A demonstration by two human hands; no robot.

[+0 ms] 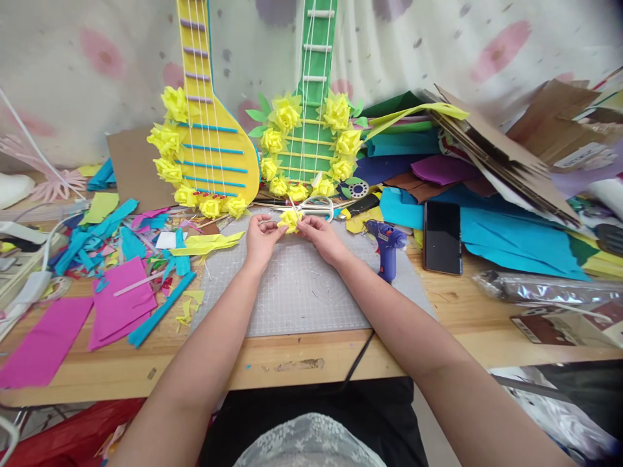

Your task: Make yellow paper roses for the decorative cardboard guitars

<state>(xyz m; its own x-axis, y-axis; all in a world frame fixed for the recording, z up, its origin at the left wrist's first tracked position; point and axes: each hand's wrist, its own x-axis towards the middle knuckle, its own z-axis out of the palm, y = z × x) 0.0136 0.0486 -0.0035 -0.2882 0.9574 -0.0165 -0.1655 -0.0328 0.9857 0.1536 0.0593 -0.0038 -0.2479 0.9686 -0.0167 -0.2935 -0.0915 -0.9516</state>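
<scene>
Two bare hands work above a gray gridded cutting mat [302, 292], as seen from where I stand. Workpiece: one yellow paper flower [291, 221], located between the fingertips, over the far part of the mat. Left hand [260, 241]: fingers curled, thumb and fingertips brought together at the flower's left side. Right hand [320, 239]: fingers bent, thumb and forefinger pinched at the flower's right side. Both hands have hold of the flower.

Adjacent items, left: a yellow paper strip [207, 244], its tip near the left hand; beyond it, magenta sheets [121, 301] and mixed paper scraps on the wooden table [238, 368]. Adjacent items, rear: white-handled scissors [332, 209], lying just behind the right hand. Adjacent items, right: a blue glue gun [388, 250] at the mat's right edge, then a dark phone [442, 237] lying near blue paper sheets [516, 233].

Rear assembly: two guitar-shaped pieces standing upright, one yellow guitar [226, 139] and one green guitar [294, 150]. Each carries white strings, crosswise bars and yellow flowers along the edges of its body.
</scene>
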